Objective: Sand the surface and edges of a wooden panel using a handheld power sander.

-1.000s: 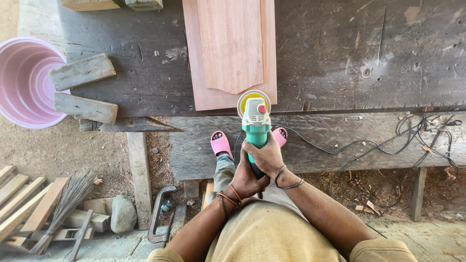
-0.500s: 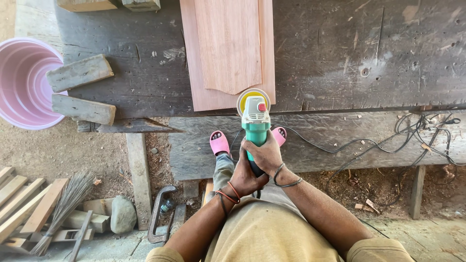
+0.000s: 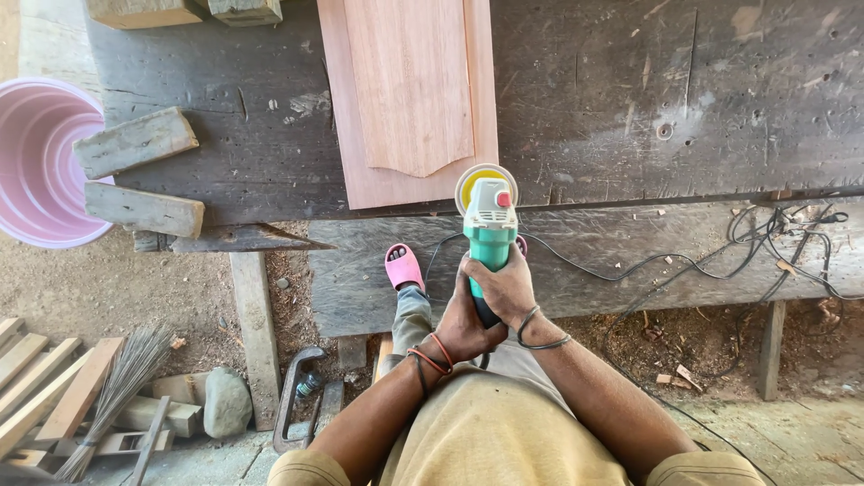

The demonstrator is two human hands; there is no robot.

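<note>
Both the left hand [image 3: 463,326] and right hand [image 3: 506,286] clamp around the green angle grinder [image 3: 489,232], its yellow disc [image 3: 474,177] touching the near right corner of the reddish board [image 3: 409,99].

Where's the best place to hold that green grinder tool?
Probably the slim green body of the green and white angle grinder, taken from the near end, behind the yellow disc. Both hands, left and right, wrap it there, away from the disc.
</note>
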